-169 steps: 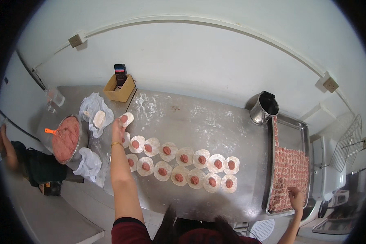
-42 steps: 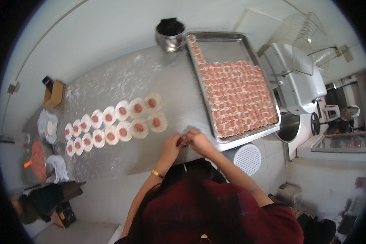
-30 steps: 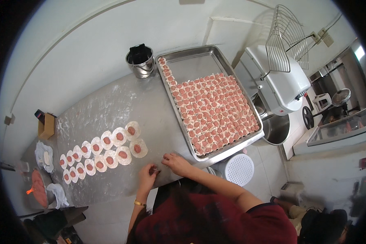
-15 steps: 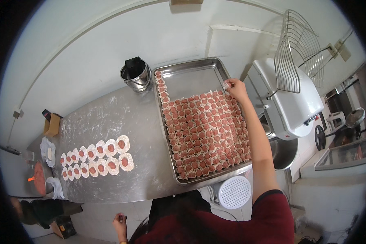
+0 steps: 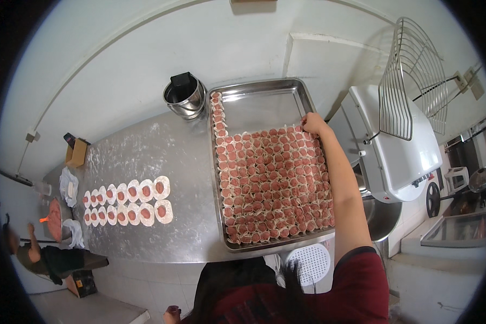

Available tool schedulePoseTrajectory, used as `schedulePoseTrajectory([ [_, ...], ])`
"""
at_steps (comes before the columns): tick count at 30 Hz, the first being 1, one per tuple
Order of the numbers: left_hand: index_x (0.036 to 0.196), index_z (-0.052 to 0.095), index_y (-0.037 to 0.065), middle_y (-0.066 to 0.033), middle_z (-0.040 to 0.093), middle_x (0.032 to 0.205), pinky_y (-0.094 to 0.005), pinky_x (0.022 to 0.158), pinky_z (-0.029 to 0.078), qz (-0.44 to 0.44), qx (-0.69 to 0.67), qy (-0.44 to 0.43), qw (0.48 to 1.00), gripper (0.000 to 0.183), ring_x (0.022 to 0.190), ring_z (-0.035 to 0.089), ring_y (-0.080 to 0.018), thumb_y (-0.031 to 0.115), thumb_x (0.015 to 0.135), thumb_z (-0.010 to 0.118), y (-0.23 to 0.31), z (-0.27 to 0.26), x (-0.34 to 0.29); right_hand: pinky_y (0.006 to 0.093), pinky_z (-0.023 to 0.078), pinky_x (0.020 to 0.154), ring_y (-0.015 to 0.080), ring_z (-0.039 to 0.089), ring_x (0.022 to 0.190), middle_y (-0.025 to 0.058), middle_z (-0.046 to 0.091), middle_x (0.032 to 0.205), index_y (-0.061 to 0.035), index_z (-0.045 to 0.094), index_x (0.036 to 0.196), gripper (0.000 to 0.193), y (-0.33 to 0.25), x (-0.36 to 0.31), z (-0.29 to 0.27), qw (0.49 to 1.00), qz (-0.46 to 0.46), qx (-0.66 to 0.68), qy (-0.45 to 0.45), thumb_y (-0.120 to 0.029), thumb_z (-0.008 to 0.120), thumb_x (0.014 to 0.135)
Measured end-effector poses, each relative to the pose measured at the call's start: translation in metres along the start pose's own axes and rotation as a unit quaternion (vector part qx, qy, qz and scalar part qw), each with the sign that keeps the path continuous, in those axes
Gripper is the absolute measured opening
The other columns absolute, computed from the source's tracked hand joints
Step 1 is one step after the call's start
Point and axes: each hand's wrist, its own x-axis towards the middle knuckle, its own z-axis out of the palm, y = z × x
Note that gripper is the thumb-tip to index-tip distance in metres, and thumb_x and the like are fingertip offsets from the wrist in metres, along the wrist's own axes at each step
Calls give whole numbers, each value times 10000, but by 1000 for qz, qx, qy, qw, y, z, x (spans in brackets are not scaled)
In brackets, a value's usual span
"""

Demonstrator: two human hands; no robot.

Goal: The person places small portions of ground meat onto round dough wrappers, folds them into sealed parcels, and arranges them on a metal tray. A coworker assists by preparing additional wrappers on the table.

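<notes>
My right hand [image 5: 313,125] reaches over the far right part of a large metal tray [image 5: 217,216]. Its fingers are pinched at the right end of the farthest full row of small open-topped dumplings [image 5: 275,173]; they mostly hide the dumpling between them. Pink meat filling shows on top of each dumpling. A single column of them also runs up the tray's left wall. At the lower edge, my left hand [image 5: 172,314] hangs low, fingers curled; whatever they hold cannot be made out. Two rows of round wrappers [image 5: 162,212] topped with meat lie on the steel table [image 5: 194,237].
A metal pail [image 5: 188,102] stands beside the tray's far left corner. Right of the tray is a white machine [image 5: 399,156] with a wire guard [image 5: 397,92]. A white stool [image 5: 310,264] sits below the table edge. At far left, a person [image 5: 43,259] stands near a meat bowl [image 5: 55,218].
My right hand has lowered the dumpling it carried to the end of the row. My left hand has dropped toward the lower edge. The person at far left has come further into view.
</notes>
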Motion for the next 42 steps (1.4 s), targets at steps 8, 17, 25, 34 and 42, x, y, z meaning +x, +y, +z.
schedulePoseTrajectory([
  [8, 843, 638, 10, -119, 665, 740, -299, 615, 528, 95, -26, 78, 992, 124, 663, 654, -196, 7, 722, 664, 48, 5, 40, 372, 511, 749, 339, 645, 821, 204, 660, 843, -51, 707, 866, 252, 3, -10, -15, 998, 3, 55, -39, -95, 593, 646],
  [17, 846, 646, 19, -114, 671, 745, -306, 625, 530, 71, -3, 50, 996, 134, 651, 656, -198, 31, 716, 675, 48, 6, 42, 377, 509, 746, 338, 647, 818, 198, 662, 849, -57, 712, 847, 239, 10, 3, -10, 997, -2, 49, -53, -79, 564, 661],
  [25, 857, 664, 25, -137, 675, 759, -333, 622, 527, 40, 26, 38, 998, 150, 669, 666, -228, 46, 709, 681, 42, 11, 32, 406, 507, 706, 354, 646, 767, 221, 650, 813, -28, 703, 779, 185, 12, 0, -2, 997, -36, 68, -13, -62, 567, 659],
  [34, 920, 638, 8, -164, 662, 836, -365, 672, 512, 70, 20, 99, 992, 219, 739, 646, -294, 142, 753, 688, 81, -29, 51, 373, 477, 829, 313, 623, 955, 222, 626, 1037, -42, 629, 1104, 441, -5, -16, -24, 997, -51, -35, 40, -67, 590, 666],
  [42, 961, 640, 19, -154, 655, 875, -335, 671, 507, 209, -98, 205, 951, 188, 728, 645, -254, 113, 797, 639, 205, -65, 118, 309, 484, 780, 256, 614, 920, 126, 618, 1005, -71, 628, 1054, 371, -218, -93, 36, 950, -191, 237, 64, 79, 520, 733],
])
